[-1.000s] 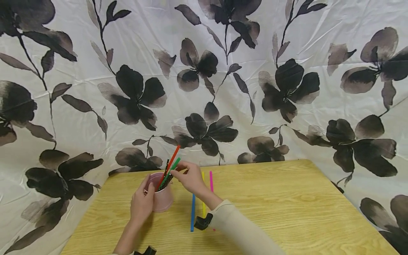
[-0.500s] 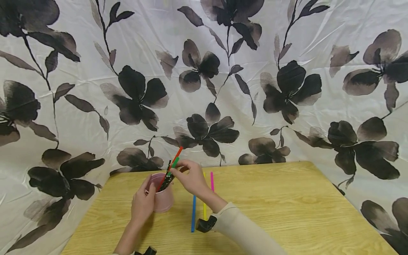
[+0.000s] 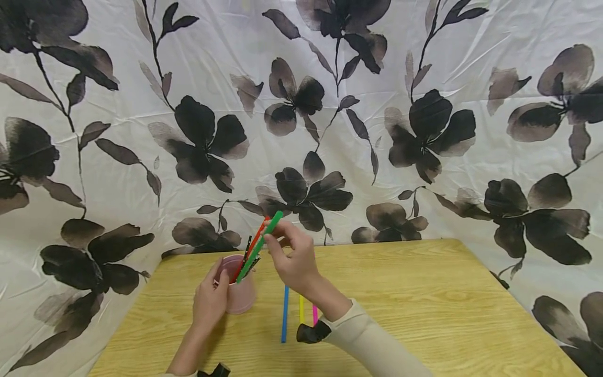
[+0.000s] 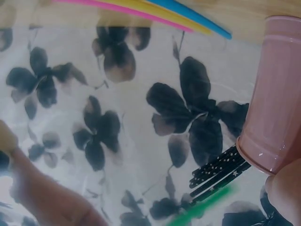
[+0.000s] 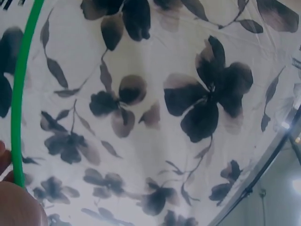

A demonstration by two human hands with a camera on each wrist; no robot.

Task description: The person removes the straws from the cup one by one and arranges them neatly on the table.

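My left hand [image 3: 209, 303] grips a pink cup [image 3: 242, 299] by its side and rim, toward the table's left. A red straw [image 3: 256, 241] leans in the cup beside several black straws [image 4: 218, 172] patterned with white dots and stars. Between thumb and fingers, my right hand [image 3: 299, 259] pinches a green straw [image 3: 259, 248] near its upper end. The green straw slants over the cup's mouth; the left wrist view has its blurred lower end just outside the rim. In the right wrist view the green straw [image 5: 19, 94] rises from the fingertips.
Blue [image 3: 285, 314], yellow [image 3: 302, 309] and pink [image 3: 315, 313] straws lie side by side on the wooden table [image 3: 424, 303], right of the cup and partly under the right arm. A floral cloth [image 3: 358, 157] hangs behind the table.
The right hand has moved up and right, drawing the green straw up out of the cup. The left hand, the cup and the red straw stay nearly in place.
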